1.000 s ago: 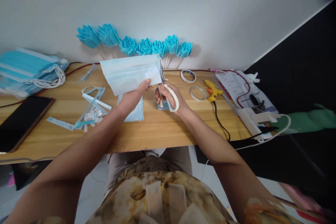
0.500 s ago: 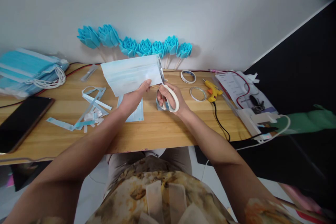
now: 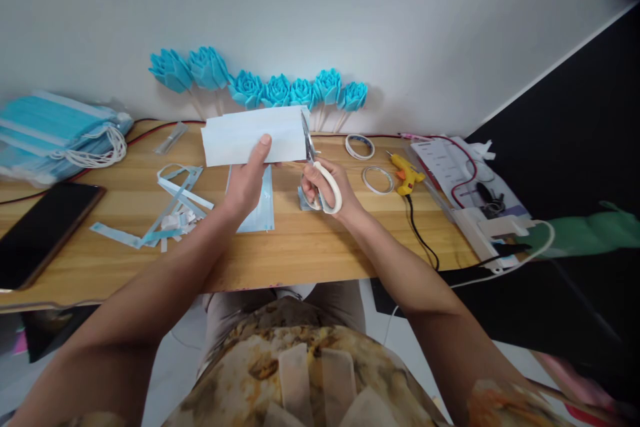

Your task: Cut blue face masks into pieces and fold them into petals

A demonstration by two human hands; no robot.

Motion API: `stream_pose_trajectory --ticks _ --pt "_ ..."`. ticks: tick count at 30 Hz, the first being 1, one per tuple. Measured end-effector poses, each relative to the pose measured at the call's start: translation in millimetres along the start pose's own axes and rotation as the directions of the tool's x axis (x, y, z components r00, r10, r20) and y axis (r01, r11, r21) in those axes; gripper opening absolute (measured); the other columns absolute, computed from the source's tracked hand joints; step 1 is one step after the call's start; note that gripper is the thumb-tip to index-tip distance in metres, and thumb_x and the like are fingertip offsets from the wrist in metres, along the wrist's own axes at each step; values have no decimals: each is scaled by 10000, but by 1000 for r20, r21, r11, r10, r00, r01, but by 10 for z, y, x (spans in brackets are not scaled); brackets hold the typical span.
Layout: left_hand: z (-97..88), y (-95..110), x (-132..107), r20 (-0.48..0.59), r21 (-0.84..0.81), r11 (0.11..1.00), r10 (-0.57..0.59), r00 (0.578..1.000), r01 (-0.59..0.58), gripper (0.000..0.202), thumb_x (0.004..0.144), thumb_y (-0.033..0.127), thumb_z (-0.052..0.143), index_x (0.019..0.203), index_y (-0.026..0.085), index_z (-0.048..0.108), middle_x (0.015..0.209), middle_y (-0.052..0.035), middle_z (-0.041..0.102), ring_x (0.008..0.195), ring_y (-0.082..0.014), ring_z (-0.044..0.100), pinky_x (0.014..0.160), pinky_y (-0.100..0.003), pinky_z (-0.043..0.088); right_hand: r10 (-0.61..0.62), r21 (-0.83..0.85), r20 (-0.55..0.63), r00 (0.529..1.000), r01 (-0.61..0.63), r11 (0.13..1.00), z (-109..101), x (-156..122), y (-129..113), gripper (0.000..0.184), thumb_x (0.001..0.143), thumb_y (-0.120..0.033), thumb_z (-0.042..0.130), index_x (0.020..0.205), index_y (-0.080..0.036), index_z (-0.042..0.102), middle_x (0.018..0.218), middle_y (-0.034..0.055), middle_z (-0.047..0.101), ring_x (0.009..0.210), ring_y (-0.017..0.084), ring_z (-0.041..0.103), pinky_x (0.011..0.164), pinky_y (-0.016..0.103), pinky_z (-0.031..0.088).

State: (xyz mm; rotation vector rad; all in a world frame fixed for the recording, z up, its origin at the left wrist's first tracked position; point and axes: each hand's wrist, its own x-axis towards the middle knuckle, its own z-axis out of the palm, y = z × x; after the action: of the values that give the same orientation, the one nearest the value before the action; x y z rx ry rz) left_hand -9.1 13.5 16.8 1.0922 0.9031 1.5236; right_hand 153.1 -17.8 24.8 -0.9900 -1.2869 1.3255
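My left hand (image 3: 251, 177) is closed on a pale blue-white face mask sheet (image 3: 233, 139), thumb on top and fingers hidden behind it. My right hand (image 3: 330, 187) grips white-handled scissors (image 3: 330, 188) through the finger loops. The scissor blades (image 3: 307, 137) point away from me and lie at the right end of the sheet. Beneath the hands, another light-blue mask piece (image 3: 260, 203) lies on the table. A small bluish piece (image 3: 303, 199) is partly hidden behind my right hand.
Blue flowers on sticks (image 3: 247, 89) lean along the wall. Stacked masks (image 3: 45, 130) and a phone (image 3: 45, 230) lie left, with cut strips (image 3: 175, 200) nearby. Tape rolls (image 3: 359, 146), a yellow glue gun (image 3: 406, 175) and a power strip (image 3: 480, 237) with cords are right.
The sheet has levelled out and its left end has shifted right, looking narrower. My left thumb has moved left along it. My right hand with the scissors stays nearly in place.
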Motion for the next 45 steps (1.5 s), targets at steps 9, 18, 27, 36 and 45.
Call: stream_pose_trajectory --ticks 9,18,27,36,45 --pt "42 39 -19 -81 -24 1000 11 997 -13 334 896 573 645 899 242 595 976 -60 713 948 -255 674 709 -345 525 -55 -71 63 996 60 996 -48 41 38 565 769 -740 718 782 -201 551 670 -33 600 507 70 542 426 207 402" --pt "74 -23 -29 -4 -78 997 10 1000 -10 446 846 652 676 916 229 555 865 -48 629 911 -249 669 726 -353 541 -47 -54 46 998 50 997 -63 40 49 565 784 -752 692 876 -207 575 732 -29 610 577 82 569 520 223 463" --pt "57 -70 -24 42 -51 999 20 999 -18 441 842 660 678 861 235 560 836 -44 637 919 -258 686 725 -360 555 -22 -10 15 1000 22 1000 -48 40 25 571 751 -747 728 838 -205 571 656 -50 588 501 71 537 433 212 415" --pt "52 -69 -27 53 -72 997 21 998 -17 440 853 646 691 860 224 565 847 -44 651 919 -248 697 731 -349 556 -27 19 -39 999 28 999 -16 23 15 561 741 -717 761 722 -203 538 575 -61 562 416 56 487 364 210 357" --pt "45 -58 -22 36 -38 999 -6 999 7 472 843 676 678 856 221 556 838 -50 637 908 -248 686 743 -354 548 -37 26 -50 998 38 999 -17 23 32 554 739 -693 778 675 -199 537 542 -65 550 380 46 456 334 200 328"
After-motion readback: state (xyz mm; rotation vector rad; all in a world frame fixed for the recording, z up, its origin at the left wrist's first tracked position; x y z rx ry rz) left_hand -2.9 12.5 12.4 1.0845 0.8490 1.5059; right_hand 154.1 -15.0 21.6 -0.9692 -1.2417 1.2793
